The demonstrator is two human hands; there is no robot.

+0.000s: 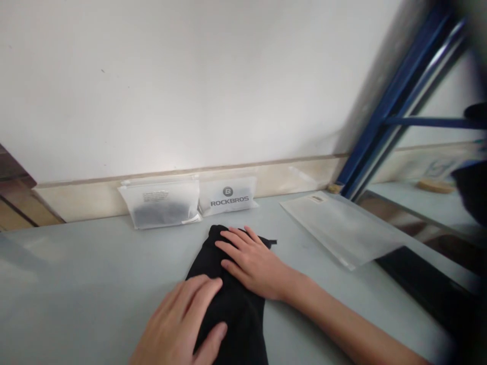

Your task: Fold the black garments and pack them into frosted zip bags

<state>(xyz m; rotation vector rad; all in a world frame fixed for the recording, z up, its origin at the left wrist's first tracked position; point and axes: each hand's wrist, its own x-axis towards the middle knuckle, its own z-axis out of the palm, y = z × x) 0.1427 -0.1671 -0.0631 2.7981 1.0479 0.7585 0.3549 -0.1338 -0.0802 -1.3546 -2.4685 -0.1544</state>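
Observation:
A piece of black fabric [236, 309] lies lengthwise on the grey-blue table, narrowing toward its far end, where a small dark tab sticks out to the right. Spread flat over its far part is my right hand [254, 261], palm down with the fingers apart. My left hand [178, 322] is nearer to me at the fabric's left edge, thumb apart from the curved fingers. Its fingertips reach over the cloth; whether they press on it I cannot tell. What kind of item the fabric is does not show.
Against the wall stand two packed frosted zip bags, one with small print [163, 203] and one marked ROCKBROS [228, 195]. A flat frosted bag [335, 228] and a dark flat item [422, 284] lie to the right. Blue frame bars [384, 109] rise behind them.

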